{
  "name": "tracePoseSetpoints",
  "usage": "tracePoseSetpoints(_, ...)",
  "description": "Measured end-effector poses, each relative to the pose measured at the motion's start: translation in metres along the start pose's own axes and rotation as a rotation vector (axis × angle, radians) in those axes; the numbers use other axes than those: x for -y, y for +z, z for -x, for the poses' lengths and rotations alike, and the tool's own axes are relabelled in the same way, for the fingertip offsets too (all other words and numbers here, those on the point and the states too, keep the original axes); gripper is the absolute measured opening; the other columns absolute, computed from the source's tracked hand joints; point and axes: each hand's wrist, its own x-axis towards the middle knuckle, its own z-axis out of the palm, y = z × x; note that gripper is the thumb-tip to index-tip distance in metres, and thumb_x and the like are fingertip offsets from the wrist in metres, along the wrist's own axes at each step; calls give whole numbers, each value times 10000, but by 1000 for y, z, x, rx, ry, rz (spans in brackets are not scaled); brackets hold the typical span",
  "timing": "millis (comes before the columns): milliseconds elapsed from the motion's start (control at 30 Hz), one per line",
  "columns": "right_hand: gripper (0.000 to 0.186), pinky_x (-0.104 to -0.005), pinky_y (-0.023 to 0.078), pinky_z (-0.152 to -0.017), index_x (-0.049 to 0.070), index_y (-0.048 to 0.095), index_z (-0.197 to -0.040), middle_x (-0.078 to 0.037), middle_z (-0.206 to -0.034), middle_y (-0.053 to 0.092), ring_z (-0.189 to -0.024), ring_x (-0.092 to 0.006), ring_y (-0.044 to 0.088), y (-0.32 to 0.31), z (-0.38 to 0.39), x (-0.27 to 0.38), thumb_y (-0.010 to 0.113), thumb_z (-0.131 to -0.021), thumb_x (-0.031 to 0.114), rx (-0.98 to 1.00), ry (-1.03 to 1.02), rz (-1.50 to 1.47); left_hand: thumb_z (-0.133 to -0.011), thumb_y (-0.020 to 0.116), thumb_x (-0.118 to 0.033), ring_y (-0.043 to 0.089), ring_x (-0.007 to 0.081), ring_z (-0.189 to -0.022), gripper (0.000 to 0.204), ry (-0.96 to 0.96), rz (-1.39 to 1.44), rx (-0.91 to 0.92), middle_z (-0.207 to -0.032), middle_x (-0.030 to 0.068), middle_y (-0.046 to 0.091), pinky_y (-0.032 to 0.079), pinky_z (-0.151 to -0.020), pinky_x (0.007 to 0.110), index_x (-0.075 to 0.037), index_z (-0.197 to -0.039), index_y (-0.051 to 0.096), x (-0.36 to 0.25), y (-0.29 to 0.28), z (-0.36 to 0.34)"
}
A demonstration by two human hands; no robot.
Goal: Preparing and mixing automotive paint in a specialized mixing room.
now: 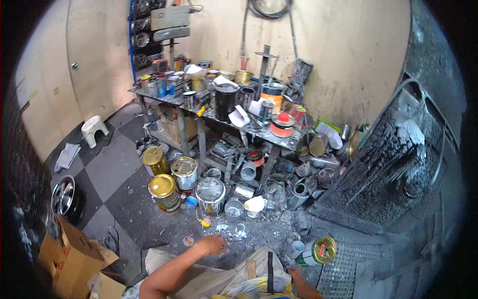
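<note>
My left hand (213,244) is above the left knee of my light trousers (174,274), fingers curled in; whatever they may hold is hidden. My right hand (295,273) is low beside my right leg, just below a green can with a gold lid (324,249). Its fingers are mostly hidden, and contact with the can cannot be made out. A small pale cup (298,247) is beside the can. On the stained floor ahead are a small yellow lid (205,222), a metal tin (233,209) and a large paint-smeared can (210,195).
Gold-lidded cans (163,186) stand ahead left. A cluttered workbench (169,99) carries several tins and cups. On the right leans a paint-crusted dark panel (383,169). A cardboard box (74,259), a wheel rim (64,196) and a white stool (94,130) are left.
</note>
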Motion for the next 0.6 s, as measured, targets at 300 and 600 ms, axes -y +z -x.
tracePoseSetpoints(300, 501, -520, 566, -810, 51, 744, -806, -220, -885, 730, -879, -420, 715, -158, 55, 155, 655, -874, 539, -9, -456, 383, -999, 543, -519, 627, 408, -1190, 534, -134, -40, 120, -1239, 207, 682, 490, -1020, 519, -66, -1249, 677, -9, -11, 5)
tracePoseSetpoints(600, 711, -482, 502, -946, 30, 499, -1372, -224, -1226, 555, -1149, -412, 581, -437, -5, 532, 823, -816, 331, -616, -1100, -337, -995, 545, -518, 609, 396, -1228, 543, -139, -40, 123, -1256, 206, 677, 491, -1028, 510, -67, -1272, 666, -12, -13, -6)
